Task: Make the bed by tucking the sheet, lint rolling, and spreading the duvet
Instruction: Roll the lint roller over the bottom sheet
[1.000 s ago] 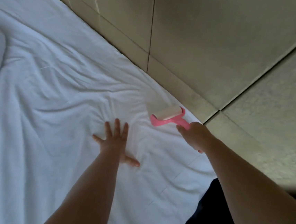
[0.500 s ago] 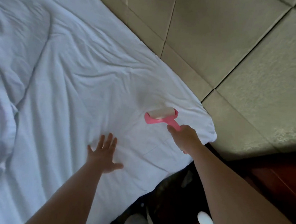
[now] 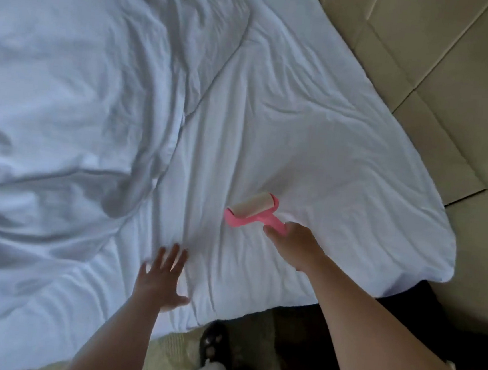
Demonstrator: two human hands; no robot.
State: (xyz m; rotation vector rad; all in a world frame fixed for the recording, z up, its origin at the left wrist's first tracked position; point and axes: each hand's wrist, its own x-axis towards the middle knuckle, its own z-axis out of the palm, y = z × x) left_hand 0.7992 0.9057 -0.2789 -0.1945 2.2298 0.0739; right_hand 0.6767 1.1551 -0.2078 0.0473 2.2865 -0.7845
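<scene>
Presently: lint rolling on the sheet, near the bed's right corner.

Right hand (image 3: 293, 244) grips the pink handle of the roller (image 3: 252, 212), fingers curled round it; the pale roll lies on the white sheet (image 3: 316, 138), inboard of the bed's rounded right corner. Left hand (image 3: 162, 278) lies flat on the sheet close to the near edge, fingers straight and spread wide, holding nothing, left of the roller and apart from it. Rumpled duvet (image 3: 66, 93) covers the bed's left part, its edge running diagonally across the sheet. Padded panels (image 3: 455, 86) border the far right edge. A dark sandal (image 3: 211, 345) shows below the near edge.
</scene>
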